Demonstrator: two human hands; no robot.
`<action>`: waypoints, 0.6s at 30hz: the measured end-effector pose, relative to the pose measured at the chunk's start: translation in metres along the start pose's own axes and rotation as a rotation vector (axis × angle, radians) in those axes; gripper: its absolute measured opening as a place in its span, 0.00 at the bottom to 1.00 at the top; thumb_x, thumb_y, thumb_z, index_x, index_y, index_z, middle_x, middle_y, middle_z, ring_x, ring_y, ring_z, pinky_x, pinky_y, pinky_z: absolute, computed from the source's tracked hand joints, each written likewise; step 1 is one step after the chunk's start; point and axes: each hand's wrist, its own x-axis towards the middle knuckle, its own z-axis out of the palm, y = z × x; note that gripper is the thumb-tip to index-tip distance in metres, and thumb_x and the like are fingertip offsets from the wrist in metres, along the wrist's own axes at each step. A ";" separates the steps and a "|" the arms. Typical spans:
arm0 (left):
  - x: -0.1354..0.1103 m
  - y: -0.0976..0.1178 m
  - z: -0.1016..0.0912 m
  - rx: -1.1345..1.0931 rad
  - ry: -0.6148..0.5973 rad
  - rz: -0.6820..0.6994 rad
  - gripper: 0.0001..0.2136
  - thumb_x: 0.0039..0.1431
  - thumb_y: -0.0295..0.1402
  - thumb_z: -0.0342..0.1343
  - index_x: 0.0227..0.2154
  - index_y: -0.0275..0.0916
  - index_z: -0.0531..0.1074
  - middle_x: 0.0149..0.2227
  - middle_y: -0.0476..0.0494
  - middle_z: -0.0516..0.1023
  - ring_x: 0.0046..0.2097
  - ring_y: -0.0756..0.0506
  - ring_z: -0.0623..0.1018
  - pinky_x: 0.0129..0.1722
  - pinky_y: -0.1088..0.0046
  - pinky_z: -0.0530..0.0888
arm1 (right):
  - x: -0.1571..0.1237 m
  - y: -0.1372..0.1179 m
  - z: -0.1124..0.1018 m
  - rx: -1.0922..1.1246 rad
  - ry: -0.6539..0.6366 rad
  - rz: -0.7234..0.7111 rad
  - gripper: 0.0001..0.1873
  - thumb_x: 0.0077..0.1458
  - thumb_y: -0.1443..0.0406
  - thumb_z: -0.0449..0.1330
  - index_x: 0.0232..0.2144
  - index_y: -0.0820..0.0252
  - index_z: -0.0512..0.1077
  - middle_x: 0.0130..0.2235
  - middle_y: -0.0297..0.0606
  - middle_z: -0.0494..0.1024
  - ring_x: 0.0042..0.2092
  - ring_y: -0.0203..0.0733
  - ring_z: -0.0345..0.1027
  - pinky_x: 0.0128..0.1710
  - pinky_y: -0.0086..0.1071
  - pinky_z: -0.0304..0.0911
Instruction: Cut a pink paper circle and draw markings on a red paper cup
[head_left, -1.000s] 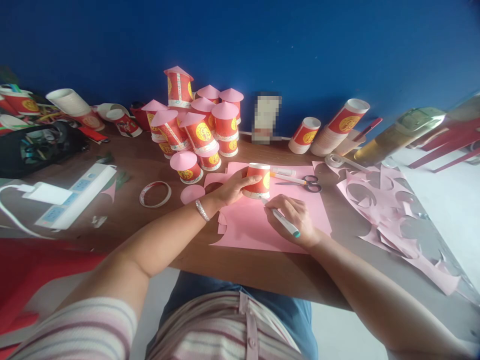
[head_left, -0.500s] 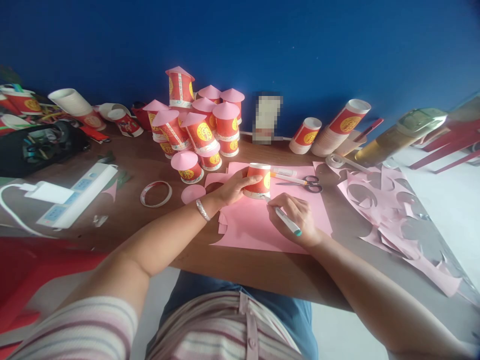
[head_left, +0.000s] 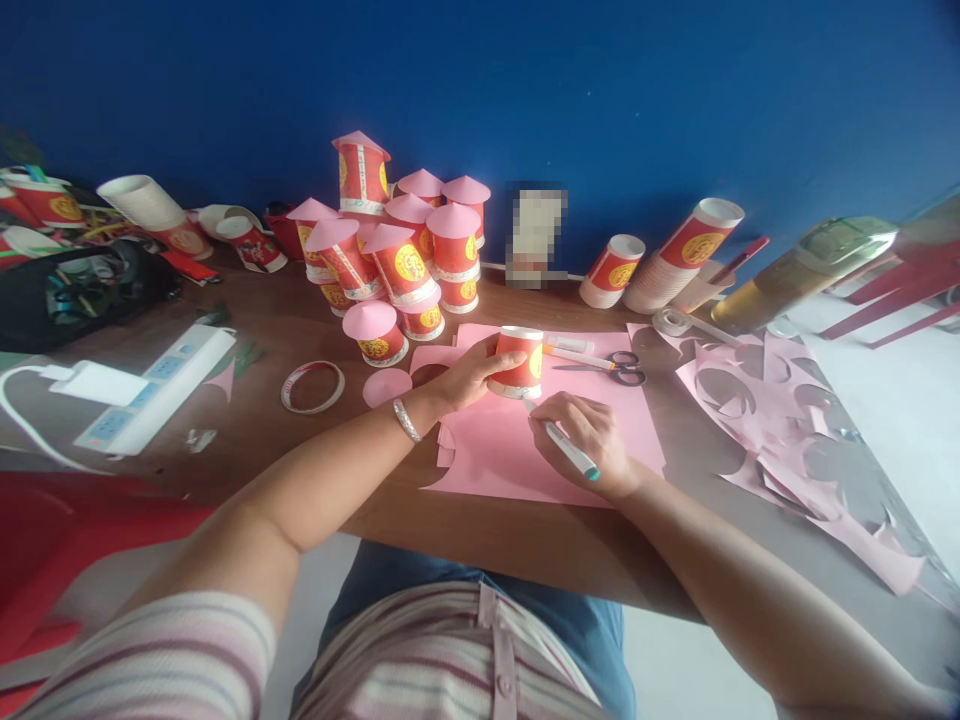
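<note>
Cup in curled left hand

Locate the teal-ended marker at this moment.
Just right of centre in the head view, the marker is in the right hand, over the pink sheet, tip near the cup held in the left hand.

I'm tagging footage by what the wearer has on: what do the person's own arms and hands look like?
The left hand and right hand are ungloved. A silver-coloured, textured bracelet is on the left wrist; the right wrist carries nothing visible. A short whitish sleeve with pink, maroon and grey stripes covers the left upper arm; no right sleeve shows.
</note>
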 end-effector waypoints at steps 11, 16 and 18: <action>-0.002 0.004 0.002 0.027 -0.009 0.013 0.21 0.60 0.51 0.67 0.39 0.37 0.72 0.38 0.44 0.77 0.39 0.46 0.73 0.40 0.69 0.71 | 0.000 0.000 0.002 -0.011 0.001 -0.002 0.11 0.64 0.76 0.61 0.39 0.54 0.68 0.30 0.28 0.78 0.27 0.34 0.72 0.29 0.29 0.64; -0.001 0.002 0.002 0.055 -0.006 0.021 0.21 0.60 0.50 0.67 0.42 0.37 0.73 0.40 0.43 0.78 0.40 0.45 0.74 0.40 0.68 0.71 | 0.000 0.000 0.003 -0.031 0.015 -0.013 0.11 0.65 0.75 0.60 0.39 0.54 0.66 0.28 0.27 0.76 0.25 0.33 0.68 0.28 0.28 0.62; 0.000 0.000 0.001 0.057 -0.014 0.022 0.20 0.60 0.49 0.67 0.42 0.36 0.73 0.40 0.43 0.79 0.41 0.45 0.75 0.41 0.68 0.72 | 0.000 0.000 0.004 -0.030 0.007 -0.015 0.11 0.65 0.74 0.60 0.39 0.54 0.66 0.29 0.27 0.76 0.25 0.32 0.67 0.28 0.28 0.62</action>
